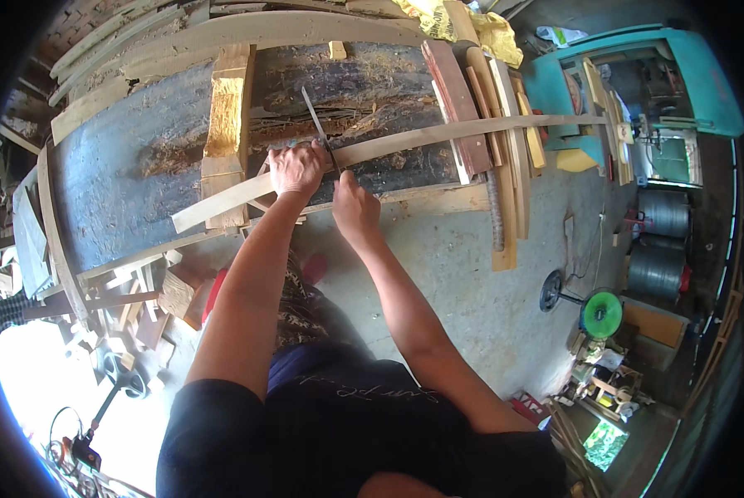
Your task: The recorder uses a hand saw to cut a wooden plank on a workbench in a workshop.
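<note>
A long, pale, slightly curved wooden strip (405,140) runs across the workbench (173,149), its left end over a yellowish wooden block (226,124). My left hand (297,168) presses on the strip right of that block, its fingers curled around the edge. Closed in a fist, my right hand (356,209) grips a saw-like tool with a narrow metal blade (313,108). Its blade lies crosswise over the strip, just right of my left hand, with the tip pointing away from me. The teeth are too small to make out, and my right hand hides the handle.
Wooden boards (459,108) lie stacked across the bench's right end, under the strip. Rough planks (247,29) line the far side, near a small wood block (337,50). Offcuts (152,299) litter the floor at left. A green disc (602,314) stands at right.
</note>
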### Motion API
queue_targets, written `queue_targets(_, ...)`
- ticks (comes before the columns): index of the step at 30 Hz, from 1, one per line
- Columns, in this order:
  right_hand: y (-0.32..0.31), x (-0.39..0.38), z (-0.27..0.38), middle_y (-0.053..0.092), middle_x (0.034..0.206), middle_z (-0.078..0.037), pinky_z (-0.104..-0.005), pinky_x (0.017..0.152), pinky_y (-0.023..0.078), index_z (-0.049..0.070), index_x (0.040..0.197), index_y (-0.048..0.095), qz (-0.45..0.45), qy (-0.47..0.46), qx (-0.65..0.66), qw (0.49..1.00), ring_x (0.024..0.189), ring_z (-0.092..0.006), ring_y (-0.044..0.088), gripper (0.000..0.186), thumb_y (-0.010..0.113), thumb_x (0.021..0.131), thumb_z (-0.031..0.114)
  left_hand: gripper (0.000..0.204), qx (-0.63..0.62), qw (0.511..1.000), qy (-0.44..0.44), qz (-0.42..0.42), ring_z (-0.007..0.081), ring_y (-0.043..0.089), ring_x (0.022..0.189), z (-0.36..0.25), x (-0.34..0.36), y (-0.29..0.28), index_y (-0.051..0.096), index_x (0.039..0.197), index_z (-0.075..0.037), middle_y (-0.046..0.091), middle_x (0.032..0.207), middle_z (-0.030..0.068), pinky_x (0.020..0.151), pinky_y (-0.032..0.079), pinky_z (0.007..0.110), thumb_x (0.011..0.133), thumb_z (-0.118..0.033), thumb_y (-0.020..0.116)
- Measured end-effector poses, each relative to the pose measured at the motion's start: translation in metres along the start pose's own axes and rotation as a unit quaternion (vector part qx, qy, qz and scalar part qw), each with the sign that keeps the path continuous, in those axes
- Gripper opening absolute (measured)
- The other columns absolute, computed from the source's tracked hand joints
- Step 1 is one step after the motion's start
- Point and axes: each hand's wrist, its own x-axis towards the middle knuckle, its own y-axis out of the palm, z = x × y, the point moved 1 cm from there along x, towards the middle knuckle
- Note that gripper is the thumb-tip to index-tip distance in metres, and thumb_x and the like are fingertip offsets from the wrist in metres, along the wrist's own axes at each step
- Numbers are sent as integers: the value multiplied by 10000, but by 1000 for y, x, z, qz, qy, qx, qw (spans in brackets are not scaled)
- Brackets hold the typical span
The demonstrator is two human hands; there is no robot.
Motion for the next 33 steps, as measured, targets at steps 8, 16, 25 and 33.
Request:
queue_targets(8,-3,-31,-9,621,621,-181,-482,535,500,47,911,482,27,14,-14,999,618,-391,639,185,456,960,223,492,8,1000,5,-10,312,646,731,0,-4,-5,677,687,-56,677,733,146,863,374,440,924,-338,350)
queue_targets(16,-18,-80,-8,614,623,-190,-501,550,492,54,936,456,72,46,7,996,614,-414,627,155,443,966,205,493,41,999,-11,-7,306,644,749,12,-7,-9,665,642,-63,678,742,146,843,380,430,920,-328,356)
queue_targets(25,7,-27,-5,625,596,-136,-423,485,516,65,896,476,-40,22,27,999,559,-331,649,174,514,938,230,505,49,998,7,-33,276,652,815,3,-14,5,665,643,-63,685,753,136,897,374,443,938,-334,358)
queue_targets(33,14,-14,-6,615,624,-184,-443,502,515,54,881,483,-28,36,41,998,599,-376,644,150,514,930,193,507,74,997,-11,-14,254,653,752,-5,-14,3,653,609,-83,679,702,105,846,400,432,937,-329,355)
